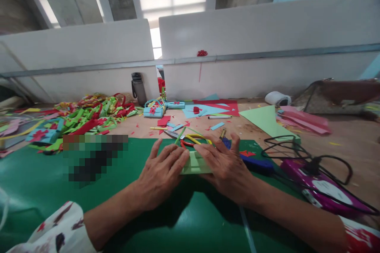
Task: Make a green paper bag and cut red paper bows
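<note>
Between my two hands is a light green folded piece of foam or paper (196,163), close above the green mat. My left hand (163,170) holds its left end, fingers pressed along the top. On its right end lie the fingers of my right hand (224,166), with the thumb side hidden underneath. Just beyond my fingertips are pliers with red handles (187,142) and a tool with yellow handles (196,138), partly covered by my hands. A blue glue gun (257,165) lies beside my right hand.
Left stands a pile of green and red strips (89,116). Small blue handbag shapes (153,110) and a dark bottle (138,89) are at the back. Right lie a light green sheet (267,120), a purple power box (320,185) with black cables, and a brown bag (341,97).
</note>
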`<state>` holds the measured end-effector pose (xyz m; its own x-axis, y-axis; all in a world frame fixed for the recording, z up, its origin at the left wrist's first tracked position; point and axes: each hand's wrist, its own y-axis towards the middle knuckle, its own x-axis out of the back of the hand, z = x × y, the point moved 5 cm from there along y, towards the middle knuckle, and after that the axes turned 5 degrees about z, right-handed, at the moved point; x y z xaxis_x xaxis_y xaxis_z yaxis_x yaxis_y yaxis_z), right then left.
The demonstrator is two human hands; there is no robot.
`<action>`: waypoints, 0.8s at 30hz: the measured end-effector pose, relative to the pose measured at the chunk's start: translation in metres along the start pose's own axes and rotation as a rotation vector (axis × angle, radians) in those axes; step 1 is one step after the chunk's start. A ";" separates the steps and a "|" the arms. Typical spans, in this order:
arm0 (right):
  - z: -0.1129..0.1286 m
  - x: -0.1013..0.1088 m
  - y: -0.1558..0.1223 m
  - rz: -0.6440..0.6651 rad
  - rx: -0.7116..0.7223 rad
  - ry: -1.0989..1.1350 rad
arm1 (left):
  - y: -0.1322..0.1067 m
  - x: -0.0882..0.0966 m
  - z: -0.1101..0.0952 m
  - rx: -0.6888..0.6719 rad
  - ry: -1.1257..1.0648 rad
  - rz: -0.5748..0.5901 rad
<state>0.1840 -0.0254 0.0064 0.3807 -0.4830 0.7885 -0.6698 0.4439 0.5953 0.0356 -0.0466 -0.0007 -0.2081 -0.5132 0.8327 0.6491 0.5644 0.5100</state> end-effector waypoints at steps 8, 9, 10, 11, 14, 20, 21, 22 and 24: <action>-0.005 0.011 -0.006 -0.093 -0.012 0.019 | -0.008 -0.003 0.046 0.162 0.073 -0.040; -0.007 0.011 -0.006 -0.092 -0.028 0.027 | -0.010 -0.005 0.056 0.195 0.098 -0.044; -0.008 0.009 -0.007 -0.084 -0.045 0.036 | -0.011 -0.007 0.066 0.229 0.114 -0.028; -0.009 0.007 -0.007 -0.070 -0.058 0.045 | -0.012 -0.011 0.074 0.247 0.114 -0.009; -0.010 0.000 -0.008 -0.026 -0.074 0.070 | -0.017 -0.022 0.091 0.299 0.054 0.057; -0.014 -0.007 -0.011 0.025 -0.100 0.105 | -0.021 -0.026 0.096 0.289 -0.041 0.053; -0.015 -0.008 -0.011 0.037 -0.105 0.107 | -0.021 -0.021 0.095 0.279 -0.060 0.001; -0.016 -0.009 -0.011 0.047 -0.107 0.106 | -0.021 -0.015 0.093 0.261 -0.081 -0.063; -0.016 -0.011 -0.011 0.074 -0.091 0.094 | -0.022 -0.002 0.083 0.201 -0.143 -0.207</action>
<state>0.1980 -0.0131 -0.0064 0.3937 -0.3753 0.8391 -0.6394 0.5441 0.5433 -0.0392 -0.0042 0.0042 -0.4306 -0.5428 0.7211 0.4275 0.5810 0.6926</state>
